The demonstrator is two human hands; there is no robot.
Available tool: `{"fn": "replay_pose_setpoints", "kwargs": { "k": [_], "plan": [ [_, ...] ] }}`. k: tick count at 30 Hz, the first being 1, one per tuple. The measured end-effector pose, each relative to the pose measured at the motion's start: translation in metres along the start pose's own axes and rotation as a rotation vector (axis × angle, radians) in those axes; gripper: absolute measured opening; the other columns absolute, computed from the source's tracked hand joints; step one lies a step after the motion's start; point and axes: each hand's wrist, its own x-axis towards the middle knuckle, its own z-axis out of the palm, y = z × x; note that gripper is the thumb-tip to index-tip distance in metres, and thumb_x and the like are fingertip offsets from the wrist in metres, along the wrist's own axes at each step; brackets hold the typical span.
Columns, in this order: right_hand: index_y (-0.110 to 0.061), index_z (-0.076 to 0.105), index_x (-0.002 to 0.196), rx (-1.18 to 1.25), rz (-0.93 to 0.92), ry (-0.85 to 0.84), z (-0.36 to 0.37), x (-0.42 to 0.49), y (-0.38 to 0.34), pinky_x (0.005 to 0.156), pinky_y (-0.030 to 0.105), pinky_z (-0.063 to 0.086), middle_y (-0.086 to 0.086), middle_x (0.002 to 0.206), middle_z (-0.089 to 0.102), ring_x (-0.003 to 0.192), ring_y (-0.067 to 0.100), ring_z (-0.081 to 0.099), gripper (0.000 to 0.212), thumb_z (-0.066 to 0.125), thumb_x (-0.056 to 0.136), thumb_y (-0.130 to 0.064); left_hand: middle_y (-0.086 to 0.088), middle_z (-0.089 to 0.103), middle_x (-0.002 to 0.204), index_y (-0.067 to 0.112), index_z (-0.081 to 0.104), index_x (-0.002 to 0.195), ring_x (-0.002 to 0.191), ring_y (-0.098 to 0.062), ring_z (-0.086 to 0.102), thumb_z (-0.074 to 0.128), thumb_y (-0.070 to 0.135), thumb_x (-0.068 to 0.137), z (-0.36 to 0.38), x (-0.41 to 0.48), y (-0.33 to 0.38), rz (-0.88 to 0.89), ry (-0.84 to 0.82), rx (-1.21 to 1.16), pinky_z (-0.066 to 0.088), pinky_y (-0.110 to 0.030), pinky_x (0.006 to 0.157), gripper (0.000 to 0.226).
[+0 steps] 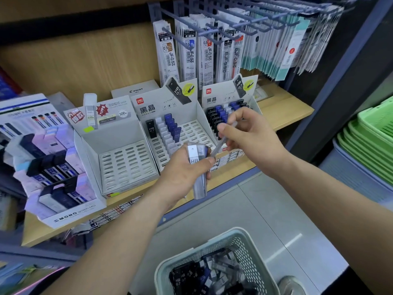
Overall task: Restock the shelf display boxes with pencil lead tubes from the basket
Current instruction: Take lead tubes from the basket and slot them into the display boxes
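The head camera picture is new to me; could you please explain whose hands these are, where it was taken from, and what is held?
There is no machine: a person wears one camera on the head, looking down at their bare hands. The left hand holds a bundle of grey plastic lead tubes marked HB. The right hand pinches one slim clear tube. On the wooden shelf stand three white cardboard display boxes; the leftmost box looks empty. The pale green plastic basket below holds more tubes.

Stationery shop: hook-hung refill packs, shelf display boxes.
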Motion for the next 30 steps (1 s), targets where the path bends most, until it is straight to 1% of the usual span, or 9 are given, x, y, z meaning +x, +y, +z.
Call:
{"fn": "replay_pose_setpoints", "kwargs": {
  "k": [2,5,8,11,15,21,26,28,30],
  "plan": [
    [-0.006,0.061,0.098,-0.003,-0.008,0.004,-0.005,0.0,0.001,0.07,0.028,0.059,0.023,0.091,0.071,0.073,0.028,0.066,0.011,0.07,0.091,-0.007,-0.005,0.064,0.072,0.001,0.061,0.108,0.065,-0.017,0.061,0.066,0.012,0.095,0.001,0.001,-0.001,0.004,-0.003,0.014,0.055,-0.034,0.07,0.018],
    [-0.011,0.065,0.114,-0.006,-0.007,0.013,-0.011,-0.001,0.002,0.074,0.026,0.059,0.012,0.096,0.075,0.09,0.028,0.072,0.026,0.072,0.089,-0.007,-0.004,0.063,0.067,0.003,0.062,0.102,0.063,-0.017,0.06,0.066,0.01,0.095,0.003,0.002,-0.003,0.0,0.011,0.029,0.053,-0.036,0.072,0.011],
    [-0.008,0.066,0.109,0.015,-0.024,0.057,-0.012,-0.001,0.003,0.072,0.029,0.06,0.018,0.095,0.071,0.085,0.033,0.072,0.027,0.077,0.084,-0.005,-0.005,0.064,0.063,0.01,0.063,0.095,0.062,-0.018,0.059,0.065,0.01,0.094,0.004,0.001,-0.003,0.018,0.004,0.074,0.051,-0.037,0.075,0.003],
    [-0.008,0.069,0.104,0.02,-0.025,0.042,-0.013,0.0,0.006,0.074,0.037,0.062,0.017,0.09,0.072,0.08,0.03,0.072,0.019,0.074,0.087,-0.005,-0.002,0.064,0.061,0.013,0.061,0.088,0.061,-0.018,0.059,0.065,0.009,0.094,0.004,0.0,-0.003,0.025,0.01,0.108,0.051,-0.038,0.076,0.008],
    [-0.008,0.069,0.105,0.004,-0.029,0.008,-0.011,0.002,0.008,0.073,0.036,0.062,0.017,0.088,0.072,0.082,0.03,0.07,0.017,0.071,0.089,-0.002,-0.002,0.065,0.069,0.011,0.059,0.101,0.064,-0.019,0.061,0.067,0.011,0.093,-0.002,-0.004,-0.01,0.007,0.046,0.126,0.054,-0.047,0.083,0.012],
    [-0.014,0.07,0.097,-0.175,-0.054,-0.029,-0.002,0.01,0.02,0.076,0.044,0.062,0.011,0.09,0.073,0.084,0.031,0.07,0.014,0.074,0.087,-0.005,0.001,0.067,0.07,0.022,0.06,0.1,0.072,-0.023,0.065,0.071,0.016,0.091,-0.034,-0.017,-0.026,-0.068,0.115,0.226,0.053,-0.041,0.082,0.015],
    [-0.026,0.068,0.09,-0.425,-0.124,-0.03,0.017,0.023,0.03,0.079,0.032,0.059,-0.006,0.086,0.07,0.08,0.011,0.068,0.014,0.075,0.087,-0.014,0.002,0.068,0.074,0.024,0.061,0.099,0.063,-0.011,0.063,0.072,0.017,0.091,-0.059,-0.03,-0.036,-0.097,0.185,0.257,0.05,-0.024,0.07,0.016],
    [-0.024,0.068,0.09,-0.479,-0.152,0.002,0.023,0.035,0.032,0.08,0.031,0.058,-0.007,0.086,0.07,0.08,0.009,0.068,0.011,0.074,0.088,-0.015,0.003,0.067,0.072,0.023,0.061,0.096,0.058,-0.008,0.06,0.072,0.015,0.09,-0.066,-0.031,-0.036,-0.084,0.226,0.248,0.048,-0.015,0.061,0.015],
    [-0.021,0.069,0.093,-0.509,-0.173,0.039,0.028,0.051,0.034,0.08,0.032,0.058,-0.007,0.087,0.071,0.081,0.01,0.068,0.008,0.073,0.089,-0.016,0.006,0.067,0.069,0.027,0.061,0.096,0.059,-0.008,0.061,0.072,0.018,0.091,-0.071,-0.03,-0.034,-0.069,0.249,0.247,0.048,-0.017,0.062,0.016]
  ]
}}
